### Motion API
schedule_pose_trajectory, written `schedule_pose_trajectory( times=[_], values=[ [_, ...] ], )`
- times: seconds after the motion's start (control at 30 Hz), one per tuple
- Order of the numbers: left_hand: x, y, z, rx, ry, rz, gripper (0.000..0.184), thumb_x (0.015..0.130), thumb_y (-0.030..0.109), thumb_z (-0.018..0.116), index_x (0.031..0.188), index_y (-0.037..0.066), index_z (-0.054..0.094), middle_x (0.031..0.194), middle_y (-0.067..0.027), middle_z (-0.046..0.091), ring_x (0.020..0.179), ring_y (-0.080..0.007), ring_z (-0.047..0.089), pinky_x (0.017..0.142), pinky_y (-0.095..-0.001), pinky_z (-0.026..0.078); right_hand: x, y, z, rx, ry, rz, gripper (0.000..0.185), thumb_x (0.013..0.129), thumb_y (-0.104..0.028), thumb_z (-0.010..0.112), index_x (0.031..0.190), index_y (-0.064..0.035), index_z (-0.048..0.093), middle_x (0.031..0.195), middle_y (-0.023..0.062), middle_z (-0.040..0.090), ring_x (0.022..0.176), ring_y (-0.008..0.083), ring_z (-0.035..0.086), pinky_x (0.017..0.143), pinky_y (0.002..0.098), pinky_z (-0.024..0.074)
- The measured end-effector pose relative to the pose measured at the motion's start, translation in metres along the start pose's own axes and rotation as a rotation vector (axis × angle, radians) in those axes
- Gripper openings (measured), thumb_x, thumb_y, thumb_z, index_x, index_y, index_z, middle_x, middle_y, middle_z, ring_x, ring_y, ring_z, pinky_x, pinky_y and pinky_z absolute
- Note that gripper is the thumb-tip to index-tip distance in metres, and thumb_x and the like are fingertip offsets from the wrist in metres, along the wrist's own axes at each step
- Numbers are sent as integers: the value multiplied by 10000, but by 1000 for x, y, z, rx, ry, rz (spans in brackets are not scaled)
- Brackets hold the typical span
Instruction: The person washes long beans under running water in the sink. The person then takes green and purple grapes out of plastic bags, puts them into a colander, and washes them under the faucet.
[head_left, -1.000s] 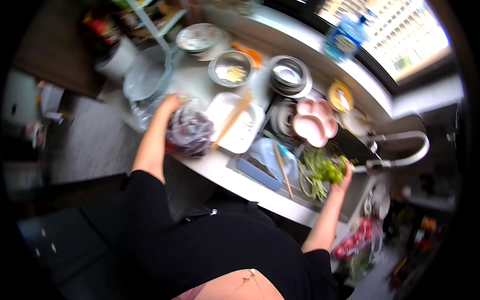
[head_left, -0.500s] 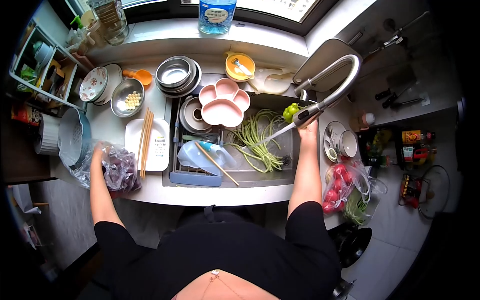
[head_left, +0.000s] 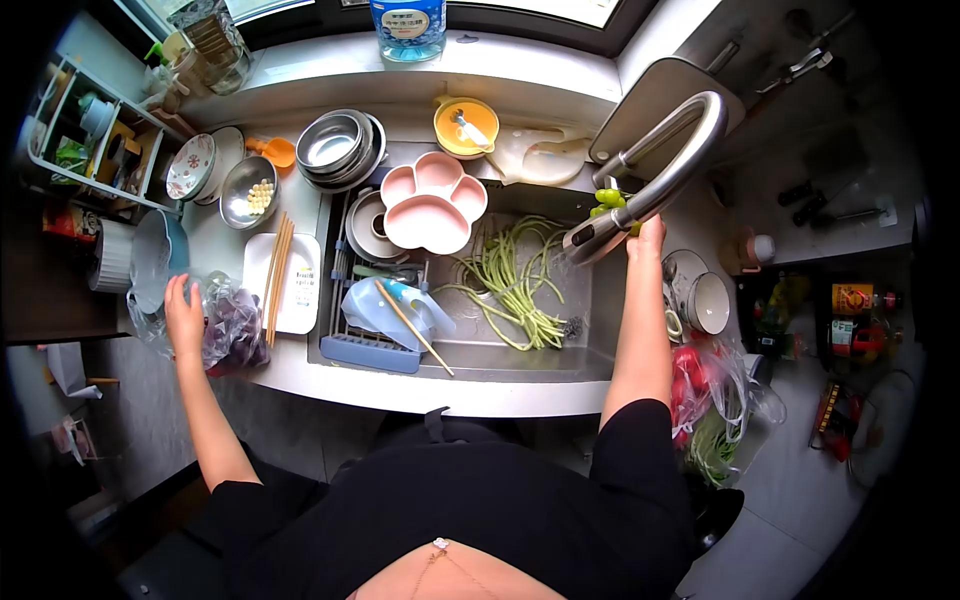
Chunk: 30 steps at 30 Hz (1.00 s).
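My left hand [head_left: 184, 318] has its fingers stretched out over the edge of a clear plastic bag [head_left: 218, 300] with dark purple pieces in it; whether it touches the bag I cannot tell. Behind the tap's spout, my right hand [head_left: 648, 238] is closed around what look like green grapes [head_left: 606, 202]; its fingertips are partly hidden. The curved metal tap [head_left: 708, 125] shows no water stream. Long green beans [head_left: 515, 285] lie in the sink [head_left: 590, 330], just left of that hand.
A pink paw-shaped plate [head_left: 435, 215] rests over the dish rack. Chopsticks [head_left: 280, 275] lie across a white tray [head_left: 300, 290]. Metal bowls [head_left: 335, 145] stand behind. A bowl [head_left: 711, 302] and a bag of red produce [head_left: 690, 380] are at right.
The water stream from the tap has stopped. My right hand has moved right and away from me with the green grapes. My left hand's fingers have come out from the bag and spread.
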<state>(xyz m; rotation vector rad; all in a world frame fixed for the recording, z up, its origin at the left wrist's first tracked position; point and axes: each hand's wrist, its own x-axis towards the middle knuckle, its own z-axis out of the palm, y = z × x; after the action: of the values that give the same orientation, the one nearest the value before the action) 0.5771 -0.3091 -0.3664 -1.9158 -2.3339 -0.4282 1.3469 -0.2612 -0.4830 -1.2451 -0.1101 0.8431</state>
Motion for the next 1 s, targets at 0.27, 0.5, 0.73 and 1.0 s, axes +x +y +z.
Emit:
schedule_pose_trajectory(
  times=[0.27, 0.5, 0.73, 1.0],
  values=[
    [-47, 152, -66, -123, 234, 195, 297, 862, 122, 529, 1141, 21, 525, 1285, -153, 445, 1181, -312, 426, 984, -388, 331, -53, 25, -23, -131, -167, 60, 153, 847, -122, 578, 994, -84, 557, 808, -3, 545, 683, 111, 535, 579, 269, 458],
    [-114, 191, 28, -1265, -396, -247, 290, 905, 163, 511, 1166, 36, 509, 1126, -62, 532, 1034, -156, 525, 888, -289, 432, -163, 64, 11, 31, -346, 586, 349, 833, -344, 541, 1089, -107, 528, 1049, 69, 578, 936, 225, 577, 783, 387, 504],
    [-114, 241, 76, -1776, -971, -846, 557, 868, 547, 455, 1266, 162, 400, 1248, -54, 425, 1148, -192, 422, 903, -429, 398, -290, 76, 116, 228, -646, 928, 287, 835, -233, 536, 1040, -33, 548, 941, 85, 587, 754, 167, 568, 698, 286, 500],
    [-90, 140, 44, -1929, -1228, -656, 568, 912, 534, 347, 1281, 105, 398, 1173, -75, 532, 1045, -200, 544, 833, -412, 476, -376, 123, 188, 248, -766, 1020, 369, 844, -271, 497, 1120, -28, 521, 1066, 130, 586, 962, 275, 576, 865, 390, 466]
  ],
)
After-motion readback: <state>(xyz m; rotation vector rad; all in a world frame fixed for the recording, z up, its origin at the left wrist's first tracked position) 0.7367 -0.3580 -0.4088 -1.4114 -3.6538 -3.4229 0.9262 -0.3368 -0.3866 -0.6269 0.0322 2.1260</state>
